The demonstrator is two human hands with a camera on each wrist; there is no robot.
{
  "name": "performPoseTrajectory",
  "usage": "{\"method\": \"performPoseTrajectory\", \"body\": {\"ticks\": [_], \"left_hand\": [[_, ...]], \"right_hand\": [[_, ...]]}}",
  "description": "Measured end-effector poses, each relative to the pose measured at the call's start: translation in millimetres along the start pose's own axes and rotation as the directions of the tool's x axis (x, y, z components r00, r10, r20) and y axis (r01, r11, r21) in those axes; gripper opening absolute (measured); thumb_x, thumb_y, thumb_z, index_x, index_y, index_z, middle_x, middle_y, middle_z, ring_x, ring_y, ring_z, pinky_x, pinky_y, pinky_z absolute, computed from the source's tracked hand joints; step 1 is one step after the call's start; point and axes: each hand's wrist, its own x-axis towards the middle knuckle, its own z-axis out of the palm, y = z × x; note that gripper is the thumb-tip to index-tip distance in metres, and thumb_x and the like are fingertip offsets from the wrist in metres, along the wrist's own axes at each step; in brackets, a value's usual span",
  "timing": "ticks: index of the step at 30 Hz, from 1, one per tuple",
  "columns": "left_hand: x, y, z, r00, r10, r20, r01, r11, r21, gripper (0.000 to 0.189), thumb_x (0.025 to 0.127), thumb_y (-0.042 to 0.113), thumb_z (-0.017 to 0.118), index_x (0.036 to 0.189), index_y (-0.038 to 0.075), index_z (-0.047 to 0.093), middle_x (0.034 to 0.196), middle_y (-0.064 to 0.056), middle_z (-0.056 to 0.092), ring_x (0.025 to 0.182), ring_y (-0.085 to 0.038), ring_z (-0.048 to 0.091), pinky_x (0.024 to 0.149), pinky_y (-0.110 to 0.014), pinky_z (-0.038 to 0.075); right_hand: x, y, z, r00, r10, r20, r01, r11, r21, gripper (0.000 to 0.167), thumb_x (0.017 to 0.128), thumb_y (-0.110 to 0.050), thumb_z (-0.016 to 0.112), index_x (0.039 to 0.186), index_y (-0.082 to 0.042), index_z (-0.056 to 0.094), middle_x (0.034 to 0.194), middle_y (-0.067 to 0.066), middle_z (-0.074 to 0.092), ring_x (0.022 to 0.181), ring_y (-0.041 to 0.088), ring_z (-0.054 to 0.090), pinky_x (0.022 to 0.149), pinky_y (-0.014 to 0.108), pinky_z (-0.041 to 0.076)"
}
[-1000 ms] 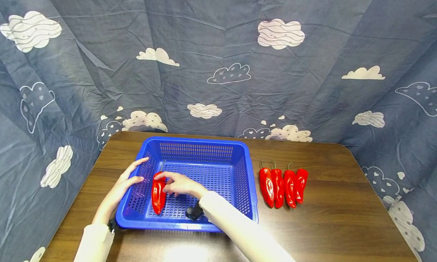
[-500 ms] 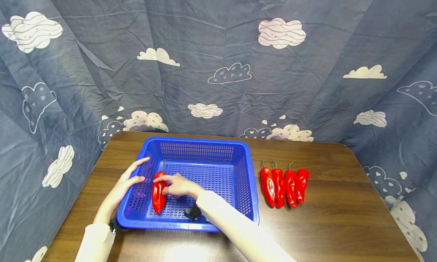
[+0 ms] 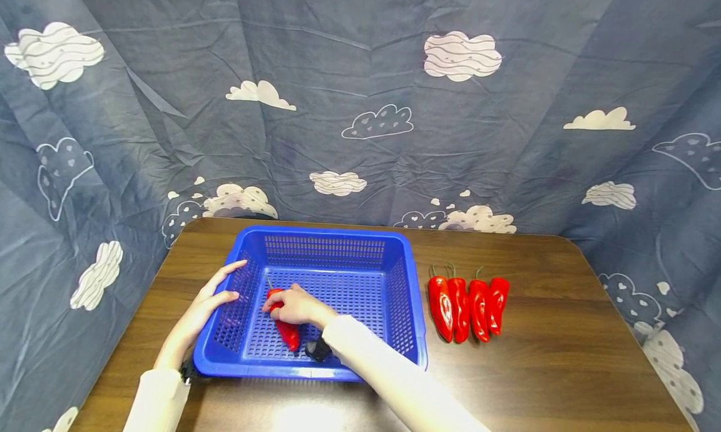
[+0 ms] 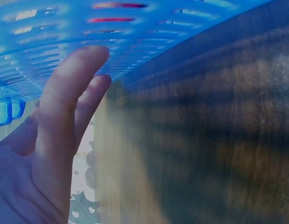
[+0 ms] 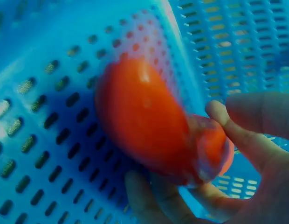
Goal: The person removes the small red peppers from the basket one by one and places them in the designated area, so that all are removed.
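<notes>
In the head view, a long red pepper (image 3: 288, 335) lies slanted low in the blue basket (image 3: 338, 374), its thin green stem pointing to the back left. My right hand (image 3: 295, 307) grips its upper part, thumb on one side and fingers on the other. The right wrist view shows the glossy pepper (image 5: 140, 116) close above the perforated floor, slightly blurred. My left hand (image 3: 208, 303) rests at the basket's left rim, with two extended digits reaching over it. Seen from the left wrist, other fairly straight fingers (image 4: 60, 93) lie by the outer side wall.
Several red peppers (image 3: 460, 310) lie side by side on the wooden table (image 3: 563, 332), right of the basket. A grey curtain with white clouds (image 3: 360, 75) hangs behind the table. A black wrist camera (image 3: 317, 350) hangs under my right wrist, inside the basket.
My right hand has taken hold of the pepper. The pepper has shifted right from the basket's left wall, its lower tip swinging right. My left hand stays at the rim.
</notes>
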Motion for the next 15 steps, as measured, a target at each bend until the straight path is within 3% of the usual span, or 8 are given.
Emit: {"method": "performPoseTrajectory", "body": {"ticks": [4, 15], "left_hand": [[-0.6, 0.5, 0.8, 1.000, -0.011, 0.001, 0.011, 1.000, -0.018, 0.057, 0.095, 0.005, 0.045, 0.149, 0.013, 0.029, 0.146, -0.021, 0.027, 0.112, -0.023, 0.050, 0.083, -0.034, 0.049], [-2.4, 2.5, 1.7, 0.998, -0.064, 0.012, 0.065, 0.994, -0.086, 0.057, 0.097, 0.007, 0.045, 0.150, 0.018, 0.027, 0.145, -0.022, 0.027, 0.110, -0.031, 0.050, 0.080, -0.042, 0.051]], "right_hand": [[-1.5, 3.1, 0.5, 1.000, 0.017, -0.003, -0.017, 1.000, 0.000, 0.026, 0.084, -0.012, 0.062, 0.107, -0.017, 0.074, 0.098, 0.004, 0.069, 0.086, 0.013, 0.044, 0.073, 0.020, 0.037], [-1.3, 12.0, -2.2, 0.999, 0.008, -0.052, 0.003, 0.977, 0.212, 0.035, 0.074, 0.002, 0.070, 0.107, -0.011, 0.072, 0.093, 0.007, 0.065, 0.074, 0.009, 0.049, 0.062, 0.019, 0.039]]}}
